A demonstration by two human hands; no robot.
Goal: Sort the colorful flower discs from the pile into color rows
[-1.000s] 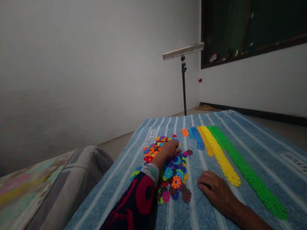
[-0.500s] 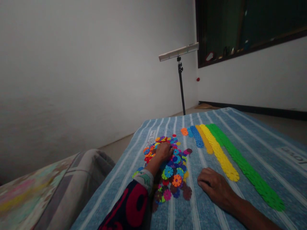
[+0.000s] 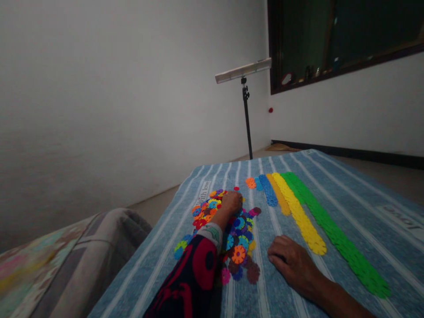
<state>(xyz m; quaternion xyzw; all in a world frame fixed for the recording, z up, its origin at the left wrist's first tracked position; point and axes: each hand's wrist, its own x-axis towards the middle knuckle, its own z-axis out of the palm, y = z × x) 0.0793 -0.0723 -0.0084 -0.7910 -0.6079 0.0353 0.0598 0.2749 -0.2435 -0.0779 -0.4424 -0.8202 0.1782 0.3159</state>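
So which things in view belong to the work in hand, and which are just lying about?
In the work:
- mixed disc pile, under the left hand
- yellow row and green row
- striped cloth beneath

Just lying about:
- black stand
- grey fabric, left

Our left hand (image 3: 232, 202) is at the far end of the mixed disc pile (image 3: 238, 255); grip hidden. Our right hand (image 3: 291, 260) rests on the striped cloth (image 3: 149, 274), fingers curled, near the yellow row (image 3: 300, 216). Right of that we've got the green row (image 3: 344, 240), longest. Left of it: amber row (image 3: 280, 195), blue row (image 3: 267, 191), then light blue (image 3: 258, 184) and orange (image 3: 251, 183) bits. Behind: lamp stand (image 3: 247, 123), wall (image 3: 132, 88), dark window (image 3: 347, 39).
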